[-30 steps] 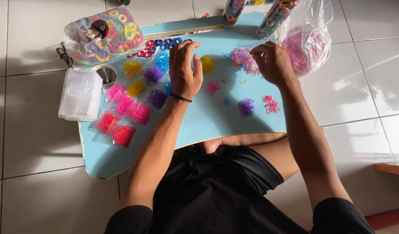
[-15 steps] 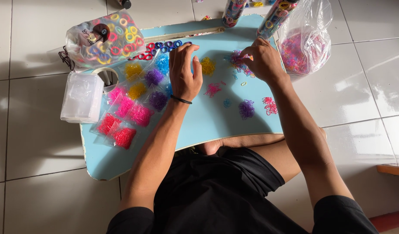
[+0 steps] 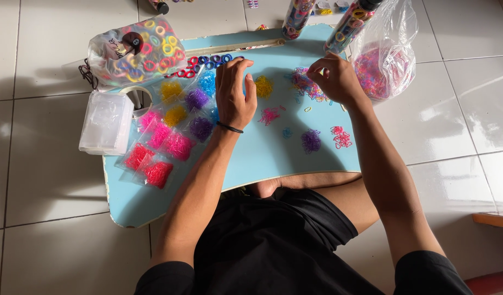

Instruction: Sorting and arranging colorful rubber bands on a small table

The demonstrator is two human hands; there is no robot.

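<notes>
A light blue lap table [image 3: 251,158] lies across my legs. My left hand [image 3: 234,93] hovers over it with fingers curled, just left of a small yellow pile of tiny rubber bands [image 3: 263,86]; whether it holds anything is hidden. My right hand [image 3: 336,79] pinches bands at the edge of a mixed-colour pile [image 3: 305,82]. Below the hands lie small sorted piles: pink [image 3: 269,114], blue [image 3: 286,131], purple [image 3: 311,140] and red [image 3: 341,136].
Several small clear bags of sorted bands [image 3: 175,120] cover the table's left side. A bag of larger hair ties [image 3: 135,50], a stack of empty clear bags [image 3: 105,122], two tall tubes [image 3: 297,13], and a big bag of pink bands [image 3: 383,57] ring the table on the tiled floor.
My right hand dipped onto the mixed pile, then drew back slightly to its right edge. My left hand stayed in place. The view shifted a little.
</notes>
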